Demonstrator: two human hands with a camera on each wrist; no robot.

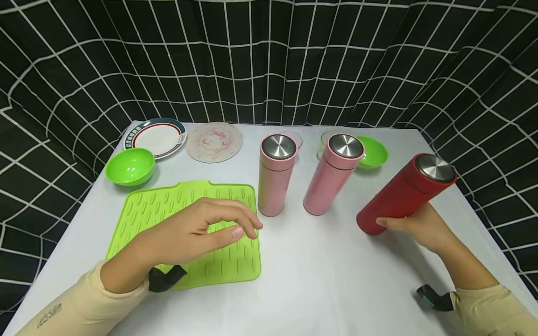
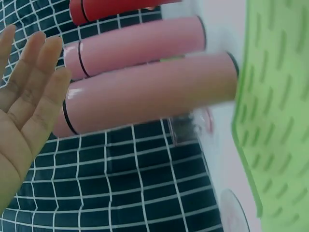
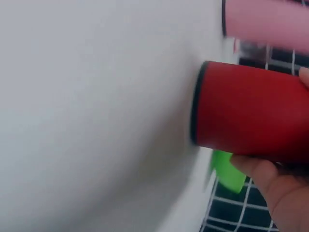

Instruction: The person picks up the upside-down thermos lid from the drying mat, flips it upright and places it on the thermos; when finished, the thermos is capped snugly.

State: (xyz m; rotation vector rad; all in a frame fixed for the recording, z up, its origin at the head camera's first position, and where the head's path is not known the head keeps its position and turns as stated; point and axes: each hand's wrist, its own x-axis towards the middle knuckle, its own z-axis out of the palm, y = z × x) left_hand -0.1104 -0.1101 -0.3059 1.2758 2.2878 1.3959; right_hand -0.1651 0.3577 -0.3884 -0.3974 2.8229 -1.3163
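Note:
My right hand (image 1: 414, 227) grips a red flask (image 1: 404, 195) low on its body; the flask leans to the right with its steel lid (image 1: 435, 167) up, its base on or just above the white table (image 1: 319, 275). In the right wrist view the red flask (image 3: 251, 113) fills the right side with my fingers (image 3: 270, 181) under it. Two pink flasks (image 1: 275, 175) (image 1: 332, 173) stand upright mid-table. My left hand (image 1: 206, 231) hovers over the green ridged mat (image 1: 168, 207), fingers relaxed and holding nothing. The left wrist view shows my open left hand's fingers (image 2: 34, 82) beside the nearer pink flask (image 2: 149, 94).
A green bowl (image 1: 129, 165) sits at the left, a rimmed plate (image 1: 156, 136) and a pink round coaster (image 1: 214, 141) behind it. Another green bowl (image 1: 371, 152) and a clear glass (image 1: 325, 140) stand behind the pink flasks. A black grid curtain (image 1: 269, 60) surrounds the table.

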